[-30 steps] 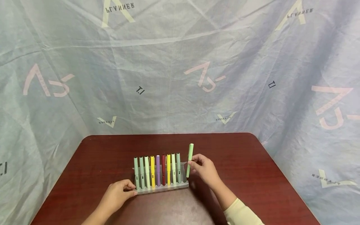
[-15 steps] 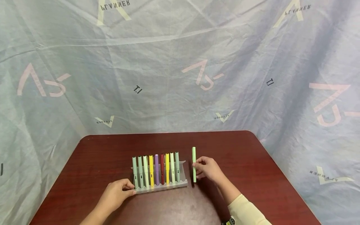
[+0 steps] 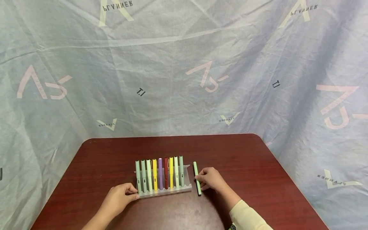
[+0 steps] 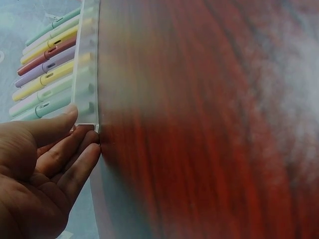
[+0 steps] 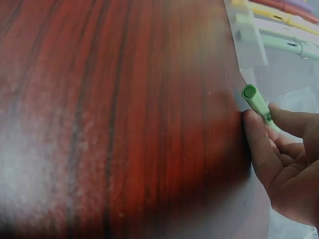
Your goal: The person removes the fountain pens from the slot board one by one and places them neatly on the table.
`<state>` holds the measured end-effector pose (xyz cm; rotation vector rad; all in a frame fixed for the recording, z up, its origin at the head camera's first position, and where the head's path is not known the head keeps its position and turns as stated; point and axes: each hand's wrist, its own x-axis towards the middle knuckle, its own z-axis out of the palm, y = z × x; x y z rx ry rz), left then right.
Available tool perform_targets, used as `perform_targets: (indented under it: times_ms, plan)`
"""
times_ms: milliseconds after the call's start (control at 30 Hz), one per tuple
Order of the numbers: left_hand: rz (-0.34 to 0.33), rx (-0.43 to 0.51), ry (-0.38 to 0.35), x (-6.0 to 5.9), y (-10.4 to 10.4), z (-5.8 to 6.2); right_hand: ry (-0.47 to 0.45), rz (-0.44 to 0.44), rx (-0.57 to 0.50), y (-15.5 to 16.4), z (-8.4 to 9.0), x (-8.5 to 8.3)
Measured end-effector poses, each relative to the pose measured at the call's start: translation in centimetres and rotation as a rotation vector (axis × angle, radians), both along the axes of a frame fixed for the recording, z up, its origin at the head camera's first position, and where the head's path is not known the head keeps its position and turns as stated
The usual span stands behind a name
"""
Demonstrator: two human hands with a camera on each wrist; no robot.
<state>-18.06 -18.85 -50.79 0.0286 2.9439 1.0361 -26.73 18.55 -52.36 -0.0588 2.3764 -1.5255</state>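
A clear plastic pen rack (image 3: 187, 189) stands mid-table, holding a row of several pens: grey-green, pale green, yellow, purple (image 3: 160, 174) and dark red (image 3: 166, 174). My left hand (image 3: 118, 197) pinches the rack's front left corner. In the left wrist view, the thumb lies at the rack's end (image 4: 85, 92), with curled fingers below it. Right of the rack, my right hand (image 3: 212, 179) pinches a light green pen (image 3: 195, 170) between thumb and fingers. This pen lies low, at or just over the tabletop; the right wrist view shows its round end (image 5: 250, 92).
The dark red wooden table (image 3: 244, 159) has rounded far corners. Grey printed cloth (image 3: 172, 105) hangs behind it and along both sides. At the rack's right end, a slot strip (image 3: 188, 174) beside the last grey-green pen bears no pen.
The light green pen has gone from upright at the rack's right end, away to the right, then down to lie low by the table. The left hand keeps its hold on the rack.
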Motion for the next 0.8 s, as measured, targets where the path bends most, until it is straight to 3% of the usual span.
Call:
perform_targets:
  times_ms: [800]
  plan:
    - [-0.010,0.001,0.014,-0.04,-0.14,0.17,-0.016,-0.034,0.002,-0.18,-0.24,-0.21]
